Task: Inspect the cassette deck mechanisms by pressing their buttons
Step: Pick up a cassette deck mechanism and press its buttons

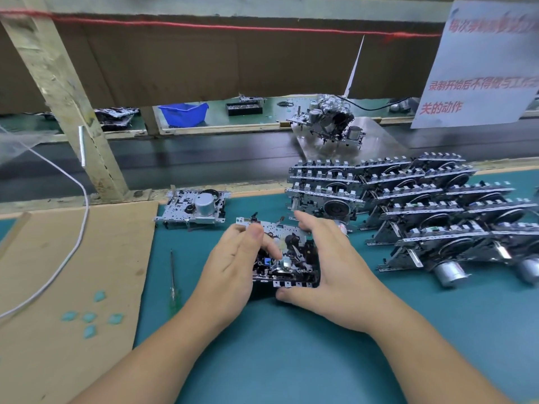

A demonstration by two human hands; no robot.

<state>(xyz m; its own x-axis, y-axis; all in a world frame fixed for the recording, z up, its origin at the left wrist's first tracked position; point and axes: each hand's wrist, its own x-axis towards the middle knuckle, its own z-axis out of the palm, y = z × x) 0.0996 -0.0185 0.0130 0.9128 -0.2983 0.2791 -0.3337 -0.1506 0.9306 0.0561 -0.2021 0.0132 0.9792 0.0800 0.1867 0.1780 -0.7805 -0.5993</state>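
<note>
— Where are your hands right now?

— Both on one cassette deck mechanism [287, 258], low over the green desk [291, 360]. My left hand [233, 263] cups its left side, thumb laid over the top near the far left corner, fingers curled against the edge. My right hand [329, 275] wraps the right side: fingers spread across the far edge, thumb tucked under the near edge, just below the row of buttons [291, 284] that faces me.

— So it sits between them?

— Yes, clamped from both sides, its open works turned up toward me. Whether it rests on the desk or is lifted a little, I cannot tell.

— Is a button being pressed?

— I cannot tell; my right thumb touches the near edge just beside the button row.

— What lies around it?

— To my left, near the left hand, a thin green-handled screwdriver [173, 282] lies on the desk beside a sheet of cardboard [87, 272]. Beyond the hands, to the left, a single mechanism [194, 209] lies flat with its round motor up. To my right, stacked rows of mechanisms [408, 205] lean one on another, the nearest stack just beyond my right fingers. A white cable [78, 225] crosses the cardboard, and a few bits of pale blue tape [89, 317] are stuck on it.
</note>
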